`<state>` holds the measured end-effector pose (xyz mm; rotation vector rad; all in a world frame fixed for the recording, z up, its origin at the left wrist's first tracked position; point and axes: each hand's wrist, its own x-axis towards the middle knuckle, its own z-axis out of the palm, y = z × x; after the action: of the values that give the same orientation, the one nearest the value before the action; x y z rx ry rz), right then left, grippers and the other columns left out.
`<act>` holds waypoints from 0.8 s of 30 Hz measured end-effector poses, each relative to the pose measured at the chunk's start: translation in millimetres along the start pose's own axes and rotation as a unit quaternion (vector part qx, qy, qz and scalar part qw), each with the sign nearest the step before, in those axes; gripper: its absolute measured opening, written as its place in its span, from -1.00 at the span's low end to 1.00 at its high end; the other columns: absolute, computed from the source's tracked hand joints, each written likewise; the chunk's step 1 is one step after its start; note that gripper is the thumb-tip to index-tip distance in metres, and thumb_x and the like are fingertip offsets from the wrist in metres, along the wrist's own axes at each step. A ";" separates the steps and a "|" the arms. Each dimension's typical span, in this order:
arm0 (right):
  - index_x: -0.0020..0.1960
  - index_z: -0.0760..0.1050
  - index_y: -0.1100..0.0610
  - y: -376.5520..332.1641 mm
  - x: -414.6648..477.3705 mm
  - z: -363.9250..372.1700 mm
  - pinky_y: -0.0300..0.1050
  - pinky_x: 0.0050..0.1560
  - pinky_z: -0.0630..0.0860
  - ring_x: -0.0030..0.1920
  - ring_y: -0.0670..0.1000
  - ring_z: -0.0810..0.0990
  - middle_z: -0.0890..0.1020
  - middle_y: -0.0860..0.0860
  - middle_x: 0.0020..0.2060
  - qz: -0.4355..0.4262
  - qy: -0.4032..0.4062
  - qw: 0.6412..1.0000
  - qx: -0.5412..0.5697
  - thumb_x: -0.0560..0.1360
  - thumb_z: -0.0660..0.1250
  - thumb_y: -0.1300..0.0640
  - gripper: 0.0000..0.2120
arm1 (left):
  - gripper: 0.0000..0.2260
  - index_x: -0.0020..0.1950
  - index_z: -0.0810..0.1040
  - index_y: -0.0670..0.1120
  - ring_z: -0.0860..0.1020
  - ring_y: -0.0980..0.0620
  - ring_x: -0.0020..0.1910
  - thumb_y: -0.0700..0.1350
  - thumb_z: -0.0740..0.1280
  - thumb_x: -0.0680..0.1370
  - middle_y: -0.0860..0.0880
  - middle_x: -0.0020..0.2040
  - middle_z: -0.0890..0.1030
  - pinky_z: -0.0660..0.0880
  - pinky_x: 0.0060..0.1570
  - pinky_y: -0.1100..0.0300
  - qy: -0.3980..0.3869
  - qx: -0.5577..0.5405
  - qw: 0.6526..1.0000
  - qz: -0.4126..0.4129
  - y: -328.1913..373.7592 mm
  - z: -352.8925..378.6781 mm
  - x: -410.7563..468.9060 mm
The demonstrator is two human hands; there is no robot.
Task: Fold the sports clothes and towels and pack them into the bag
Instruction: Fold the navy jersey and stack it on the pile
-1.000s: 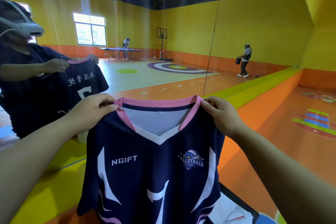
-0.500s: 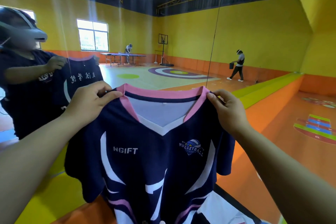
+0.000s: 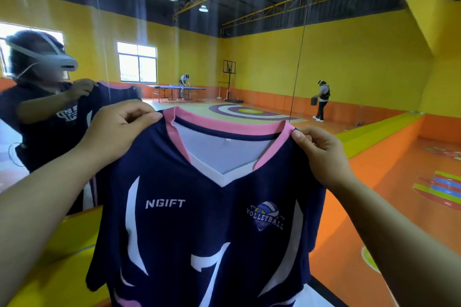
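The lower part of the jersey (image 3: 199, 232) is cut off by the bottom edge, so its hem is not seen. The fingertips of the left hand (image 3: 117, 132) and the right hand (image 3: 321, 154) are partly hidden where the shoulder fabric is pinched. A white surface (image 3: 309, 294) is largely covered by the jersey and cannot be identified. A second jersey (image 3: 117, 92) is partly hidden behind the left hand. What is carried by the distant figure (image 3: 323, 99) is too small to tell.

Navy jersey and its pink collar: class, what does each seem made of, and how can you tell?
Navy jersey: probably thin, smooth polyester sports knit; it hangs limp, with flat printed white markings. Pink collar: seemingly a thicker matte knit band; it holds a firm edge.
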<state>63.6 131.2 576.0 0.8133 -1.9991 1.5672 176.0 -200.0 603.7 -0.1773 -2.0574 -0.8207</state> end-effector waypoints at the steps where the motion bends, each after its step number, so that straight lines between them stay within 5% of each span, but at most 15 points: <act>1: -0.18 0.57 0.07 -3.6 -0.3 -0.9 -0.40 -0.37 0.30 -0.40 -0.23 0.37 0.46 -0.13 -0.44 -0.005 -0.001 1.000 0.012 0.55 0.29 0.13 -0.85 | -0.72 -0.26 0.57 0.29 0.52 0.31 -0.23 -0.11 0.37 0.51 0.17 -0.15 0.62 0.35 -0.17 0.55 0.008 -0.007 1.000 0.004 2.0 -2.3 0.6; 7: -0.19 0.57 0.12 -6.2 3.8 -0.2 -0.22 -0.31 0.31 -0.35 -0.13 0.38 0.45 -0.05 -0.41 -0.013 -0.002 1.000 -0.010 0.54 0.31 0.06 -0.81 | -0.90 -0.20 0.60 0.00 0.49 0.04 -0.26 -0.09 0.37 0.52 -0.13 -0.24 0.60 0.36 -0.22 0.38 0.014 0.012 1.000 -0.021 0.4 -4.9 2.4; 9: -0.24 0.55 0.09 -1.9 4.2 2.1 -0.21 -0.34 0.27 -0.39 -0.15 0.34 0.40 -0.09 -0.44 0.005 -0.022 0.998 -0.052 0.54 0.30 0.03 -0.78 | -0.88 -0.23 0.59 -0.01 0.44 0.09 -0.33 -0.09 0.37 0.52 -0.16 -0.28 0.58 0.33 -0.27 0.34 -0.017 0.045 0.998 -0.037 -2.8 -0.4 -0.7; 14: -0.25 0.52 -0.02 6.5 -7.6 9.1 -0.36 -0.39 0.27 -0.43 -0.22 0.37 0.45 -0.21 -0.51 0.020 -0.031 0.998 -0.053 0.55 0.30 0.08 -0.81 | -0.84 -0.20 0.59 0.13 0.53 0.21 -0.26 -0.11 0.35 0.53 0.08 -0.20 0.63 0.35 -0.21 0.49 -0.043 0.033 0.997 -0.057 -14.3 3.9 -19.2; 17: -0.17 0.49 -0.08 8.1 -17.3 11.6 -0.39 -0.27 0.32 -0.29 -0.20 0.45 0.54 -0.25 -0.36 -0.045 0.012 0.994 -0.100 0.56 0.28 0.10 -0.85 | -0.79 -0.19 0.51 0.18 0.51 0.08 -0.18 -0.12 0.30 0.56 0.05 -0.18 0.58 0.32 -0.18 0.45 -0.010 0.056 0.998 -0.019 -11.6 4.6 -30.1; 20: -0.06 0.51 0.01 4.4 -23.2 11.0 -0.50 -0.15 0.30 -0.19 -0.19 0.42 0.52 -0.15 -0.23 -0.144 0.087 0.976 -0.136 0.56 0.24 0.08 -0.91 | -0.80 -0.11 0.46 0.19 0.48 0.29 -0.12 -0.13 0.24 0.60 0.31 -0.09 0.53 0.30 -0.08 0.49 0.045 0.077 0.995 0.049 -5.3 5.1 -35.4; 22: -0.02 0.45 0.03 1.5 -24.0 9.6 -0.50 -0.11 0.27 -0.17 -0.17 0.39 0.48 -0.09 -0.19 -0.202 0.118 0.962 -0.142 0.56 0.16 0.05 -0.89 | -0.90 -0.03 0.51 0.03 0.44 0.26 -0.11 -0.08 0.21 0.60 0.37 -0.07 0.50 0.31 -0.01 0.47 0.094 0.087 0.986 0.103 -5.8 4.7 -37.5; 24: -0.02 0.38 0.04 -2.9 -24.1 7.5 -0.45 -0.10 0.26 -0.19 -0.13 0.34 0.41 -0.10 -0.20 -0.253 0.135 0.948 -0.139 0.60 0.10 0.01 -0.86 | -0.78 0.03 0.46 -0.17 0.44 0.07 -0.12 -0.03 0.16 0.62 0.19 -0.12 0.48 0.35 -0.05 0.30 0.136 0.101 0.972 0.161 -5.9 4.5 -39.0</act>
<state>82.8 127.3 559.8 0.8569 -1.5980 1.0137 193.7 -195.0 568.5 -0.2620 -1.7784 -0.4084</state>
